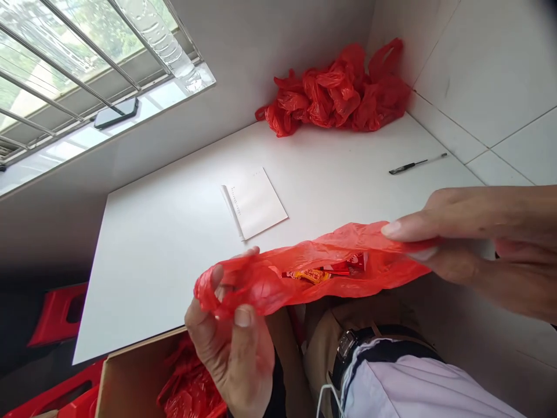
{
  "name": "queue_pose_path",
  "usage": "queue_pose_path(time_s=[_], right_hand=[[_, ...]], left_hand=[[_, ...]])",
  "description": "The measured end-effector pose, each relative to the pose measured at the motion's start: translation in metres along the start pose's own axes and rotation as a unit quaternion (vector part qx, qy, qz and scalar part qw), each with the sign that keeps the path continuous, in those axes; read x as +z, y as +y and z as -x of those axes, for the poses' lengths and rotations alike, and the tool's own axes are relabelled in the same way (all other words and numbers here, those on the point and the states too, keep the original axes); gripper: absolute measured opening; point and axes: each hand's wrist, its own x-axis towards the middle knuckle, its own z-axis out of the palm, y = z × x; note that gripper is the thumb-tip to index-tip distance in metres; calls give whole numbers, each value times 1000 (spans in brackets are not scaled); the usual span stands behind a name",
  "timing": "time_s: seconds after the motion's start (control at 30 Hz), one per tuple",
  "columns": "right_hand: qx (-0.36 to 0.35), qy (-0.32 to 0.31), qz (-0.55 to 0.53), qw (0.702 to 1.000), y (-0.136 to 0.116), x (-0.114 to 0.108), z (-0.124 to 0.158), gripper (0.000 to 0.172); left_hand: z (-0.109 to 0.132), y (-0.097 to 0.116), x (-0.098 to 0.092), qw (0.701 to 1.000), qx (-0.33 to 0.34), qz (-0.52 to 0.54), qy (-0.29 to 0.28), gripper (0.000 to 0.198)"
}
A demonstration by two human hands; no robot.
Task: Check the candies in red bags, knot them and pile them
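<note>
Both hands hold a thin red plastic bag (304, 273) stretched across the near edge of a white table (174, 244). My left hand (230, 342) grips the bunched left end, fingers wrapped round it. At the right end my right hand (470, 244) pinches the plastic between thumb and fingers. Through the plastic show small wrapped items (324, 271), red and yellow.
A folded white paper (255, 203) lies mid-table. A heap of red plastic bags (339, 93) fills the far corner by the tiled wall, with a black pen (415, 164) to its right. A phone (116, 112) rests on the windowsill. A cardboard box (143, 377) with more red bags stands below left.
</note>
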Motion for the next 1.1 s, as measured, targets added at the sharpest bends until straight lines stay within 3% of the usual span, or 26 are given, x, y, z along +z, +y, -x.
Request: queue_pose_path(time_s=[0.2, 0.27, 0.37, 0.43, 0.53, 0.63, 0.77, 0.87, 1.0, 1.1], right_hand=[[-85, -84, -39, 992, -18, 13, -28, 19], [-110, -81, -52, 989, -24, 23, -41, 10], [-136, -99, -63, 984, -31, 34, -57, 2], [-151, -136, -71, 976, -33, 37, -64, 5], [-134, -165, -97, 972, -26, 36, -72, 20], [-76, -146, -115, 980, -7, 40, -79, 34], [26, -176, -192, 965, 11, 53, -82, 12], [44, -146, -218, 964, 8, 53, -75, 10], [-59, -198, -201, 957, 3, 49, -62, 28], [-67, -198, -218, 953, 13, 58, -61, 39]], left_hand=[[-6, 1, 16, 990, -76, -16, -117, 42], [-10, 9, 26, 977, -116, -30, -174, 42], [-19, 18, 38, 944, -135, -81, -291, 61], [-26, 19, 43, 931, -132, -96, -327, 50], [-36, 14, 44, 942, -157, -86, -282, 2], [-41, 9, 42, 940, -247, -31, -233, 22], [-43, 8, 40, 910, -362, 42, -198, 30], [-47, 2, 36, 891, -399, 96, -196, 34], [-54, -5, 26, 887, -373, 129, -239, 20], [-55, -2, 20, 916, -256, -1, -308, 15]])
